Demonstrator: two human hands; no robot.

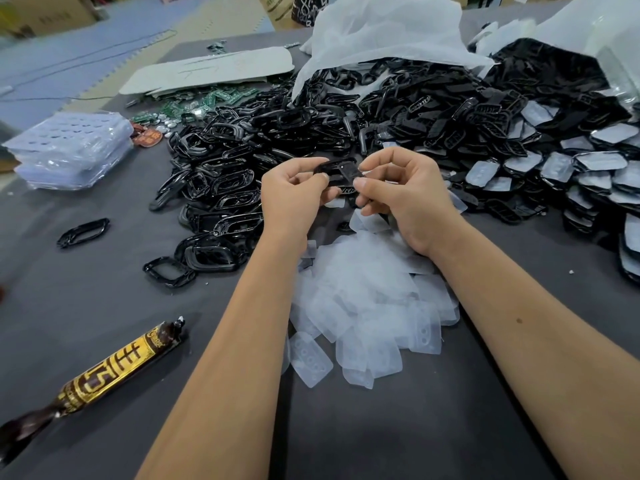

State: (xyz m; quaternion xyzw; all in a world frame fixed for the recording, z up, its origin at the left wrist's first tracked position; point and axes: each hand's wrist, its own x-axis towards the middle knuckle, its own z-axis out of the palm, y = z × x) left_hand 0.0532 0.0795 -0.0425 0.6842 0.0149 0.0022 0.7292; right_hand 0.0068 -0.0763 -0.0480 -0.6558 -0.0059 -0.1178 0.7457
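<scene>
— Pinching is recorded: black shell [337, 171] is held, thumbs and fingers curled round it, by left hand [294, 194] and right hand [403, 195], above the table [104, 306] middle.
— Judged light, stiff, slippery; rim edges are preferred.

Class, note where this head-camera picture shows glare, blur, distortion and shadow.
Head view: wide-angle distortion stretches the forearms; the far floor at top left is blurred; glare glints on the black frames and clear bag; the left hand, right hand and the black part they pinch are sharp; a soft shadow darkens the table between the forearms.
</scene>
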